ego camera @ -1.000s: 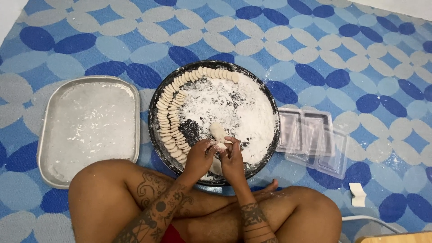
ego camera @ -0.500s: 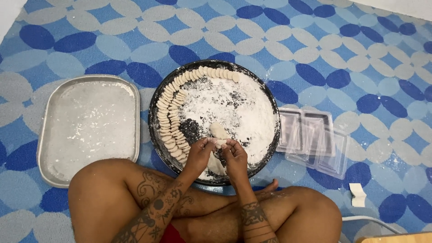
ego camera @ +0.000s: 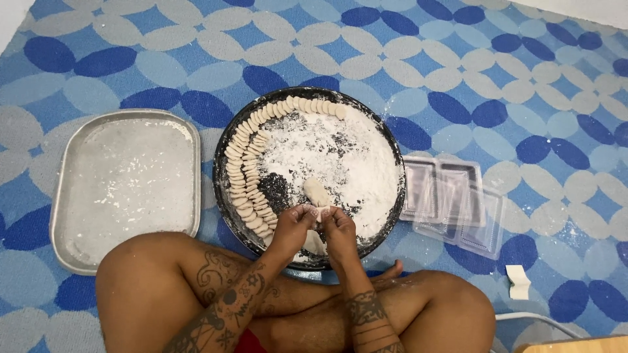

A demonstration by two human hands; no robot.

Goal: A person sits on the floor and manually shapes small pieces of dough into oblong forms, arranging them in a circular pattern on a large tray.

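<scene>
A round black tray [ego camera: 222, 150] dusted with white flour sits on the patterned mat in front of my crossed legs. Small dough pieces [ego camera: 245, 167] line its left and upper rim in two curved rows. A larger lump of dough [ego camera: 316, 191] lies on the flour near the tray's middle. My left hand [ego camera: 293, 225] and my right hand [ego camera: 338, 227] meet over the near edge of the tray. Together they pinch a small white dough piece [ego camera: 317, 210] between the fingertips.
A rectangular metal tray [ego camera: 124, 183] dusted with flour lies to the left. Clear plastic containers [ego camera: 451, 199] are stacked to the right of the round tray. A small pale scrap [ego camera: 518, 281] lies on the mat at lower right, near a white cable [ego camera: 536, 320].
Both hands stay at the near edge of the round tray, fingers shifting slightly on the small dough piece. Nothing else has moved.
</scene>
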